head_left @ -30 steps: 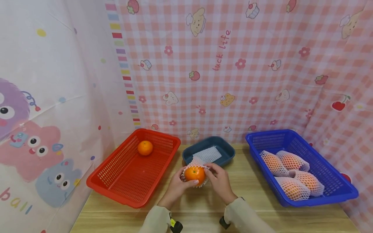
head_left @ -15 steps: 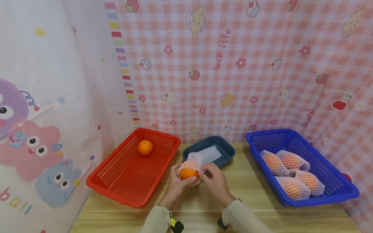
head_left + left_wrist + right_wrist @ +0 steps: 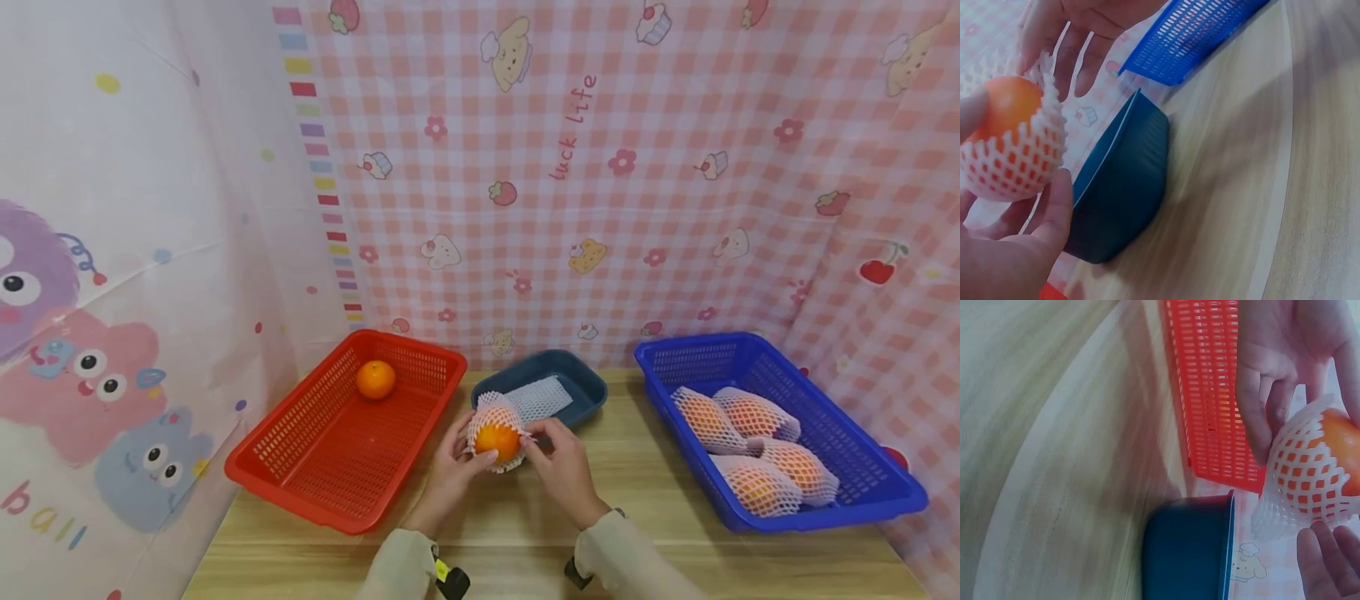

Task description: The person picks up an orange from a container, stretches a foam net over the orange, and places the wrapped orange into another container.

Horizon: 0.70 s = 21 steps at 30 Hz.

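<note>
An orange [image 3: 495, 443] sits partly inside a white foam fruit net [image 3: 498, 410], its near side still bare. My left hand [image 3: 452, 468] holds the fruit from the left, thumb on the bare peel and fingers around the netted underside, as the left wrist view shows. At the net's right edge, my right hand [image 3: 564, 468] pinches the mesh between thumb and index finger. In the right wrist view the net [image 3: 1300, 469] covers the orange's far side and narrows to a loose end. Both hands are held just in front of the small dark teal tray [image 3: 588, 404].
Flat foam nets [image 3: 542, 398] lie in the teal tray. A red basket [image 3: 345, 442] on the left holds one bare orange [image 3: 376, 380]. The blue basket [image 3: 862, 504] on the right holds several netted oranges [image 3: 753, 485]. A checked cloth [image 3: 465, 167] hangs behind the wooden table [image 3: 525, 550].
The net has come further over the top of the orange. The orange tipped and shifted left, then moved slightly back right. My right hand keeps working at the net's edge.
</note>
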Each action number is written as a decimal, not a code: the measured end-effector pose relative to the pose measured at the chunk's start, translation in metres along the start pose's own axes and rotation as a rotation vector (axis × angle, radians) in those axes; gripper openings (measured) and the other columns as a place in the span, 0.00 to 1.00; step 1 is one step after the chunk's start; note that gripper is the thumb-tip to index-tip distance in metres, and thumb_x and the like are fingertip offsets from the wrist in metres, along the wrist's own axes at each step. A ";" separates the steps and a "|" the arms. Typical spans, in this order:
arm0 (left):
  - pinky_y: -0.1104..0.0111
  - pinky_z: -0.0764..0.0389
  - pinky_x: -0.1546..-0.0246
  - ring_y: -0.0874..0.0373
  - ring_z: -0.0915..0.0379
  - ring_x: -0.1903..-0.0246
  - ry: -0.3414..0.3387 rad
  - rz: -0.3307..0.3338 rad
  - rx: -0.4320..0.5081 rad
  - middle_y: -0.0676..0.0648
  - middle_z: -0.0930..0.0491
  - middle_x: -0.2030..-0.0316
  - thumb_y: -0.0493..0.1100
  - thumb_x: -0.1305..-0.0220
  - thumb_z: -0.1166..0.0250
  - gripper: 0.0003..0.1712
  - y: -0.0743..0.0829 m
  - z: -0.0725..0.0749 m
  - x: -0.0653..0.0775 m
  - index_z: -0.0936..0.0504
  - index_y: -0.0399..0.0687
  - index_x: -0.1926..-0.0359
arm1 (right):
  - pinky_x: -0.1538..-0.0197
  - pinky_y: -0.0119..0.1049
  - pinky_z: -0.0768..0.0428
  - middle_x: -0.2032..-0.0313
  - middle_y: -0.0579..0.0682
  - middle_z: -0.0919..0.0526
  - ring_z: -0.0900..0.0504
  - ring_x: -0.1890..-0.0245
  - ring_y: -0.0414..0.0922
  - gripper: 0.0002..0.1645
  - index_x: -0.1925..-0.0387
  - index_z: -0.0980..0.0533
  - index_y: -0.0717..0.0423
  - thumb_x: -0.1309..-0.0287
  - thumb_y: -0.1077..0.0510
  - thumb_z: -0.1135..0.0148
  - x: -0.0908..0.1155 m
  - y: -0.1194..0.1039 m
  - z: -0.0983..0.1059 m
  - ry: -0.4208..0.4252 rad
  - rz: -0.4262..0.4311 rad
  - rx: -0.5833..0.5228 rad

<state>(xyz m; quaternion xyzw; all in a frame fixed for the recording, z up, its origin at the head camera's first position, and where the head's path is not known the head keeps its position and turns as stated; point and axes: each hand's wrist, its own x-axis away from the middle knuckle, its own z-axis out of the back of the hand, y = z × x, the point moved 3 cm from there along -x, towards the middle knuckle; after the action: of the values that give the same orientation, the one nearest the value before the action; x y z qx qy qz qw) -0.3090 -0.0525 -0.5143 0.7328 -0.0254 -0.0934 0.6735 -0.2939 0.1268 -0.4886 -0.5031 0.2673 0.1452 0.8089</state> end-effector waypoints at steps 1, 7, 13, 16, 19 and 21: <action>0.63 0.25 0.47 0.44 0.32 0.42 0.013 0.007 0.007 0.37 0.35 0.35 0.41 0.39 0.31 0.43 0.000 0.000 0.000 0.42 0.44 0.28 | 0.63 0.33 0.18 0.64 0.43 0.19 0.19 0.66 0.41 0.09 0.65 0.21 0.53 0.47 0.65 0.29 0.000 0.000 0.000 -0.001 0.003 -0.004; 0.60 0.21 0.51 0.45 0.32 0.46 0.078 0.051 0.115 0.37 0.37 0.39 0.43 0.39 0.31 0.42 -0.001 -0.004 0.000 0.41 0.47 0.28 | 0.63 0.32 0.18 0.65 0.43 0.21 0.20 0.67 0.39 0.09 0.66 0.21 0.52 0.47 0.65 0.29 0.005 -0.001 -0.002 -0.011 -0.012 -0.011; 0.58 0.22 0.50 0.45 0.31 0.45 0.129 -0.005 0.201 0.39 0.38 0.38 0.41 0.38 0.34 0.37 0.002 -0.007 0.002 0.39 0.48 0.31 | 0.61 0.31 0.18 0.63 0.44 0.22 0.20 0.64 0.39 0.10 0.67 0.21 0.52 0.48 0.67 0.29 0.007 -0.009 -0.003 -0.004 0.057 0.008; 0.58 0.22 0.49 0.45 0.31 0.45 0.164 -0.019 0.217 0.40 0.38 0.38 0.40 0.38 0.34 0.36 0.003 -0.006 0.002 0.39 0.48 0.32 | 0.59 0.31 0.19 0.63 0.46 0.21 0.22 0.63 0.39 0.11 0.68 0.21 0.53 0.49 0.68 0.28 0.008 -0.014 -0.003 0.010 0.157 0.047; 0.59 0.22 0.49 0.45 0.29 0.47 0.199 -0.015 0.212 0.40 0.38 0.38 0.40 0.38 0.33 0.34 0.002 -0.004 0.001 0.37 0.46 0.34 | 0.59 0.31 0.20 0.63 0.46 0.21 0.22 0.64 0.39 0.11 0.69 0.21 0.53 0.51 0.68 0.27 0.009 -0.018 -0.005 0.010 0.264 0.071; 0.60 0.22 0.50 0.45 0.28 0.48 0.208 -0.007 0.197 0.40 0.37 0.38 0.40 0.39 0.33 0.32 0.000 -0.003 0.001 0.36 0.46 0.36 | 0.60 0.30 0.21 0.65 0.45 0.21 0.22 0.65 0.39 0.12 0.69 0.22 0.53 0.51 0.68 0.27 0.009 -0.020 -0.007 -0.001 0.292 0.064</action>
<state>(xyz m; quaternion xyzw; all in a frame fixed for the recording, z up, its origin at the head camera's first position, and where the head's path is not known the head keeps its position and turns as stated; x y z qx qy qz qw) -0.3079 -0.0499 -0.5137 0.8013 0.0377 -0.0164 0.5969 -0.2784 0.1112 -0.4819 -0.4326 0.3418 0.2531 0.7949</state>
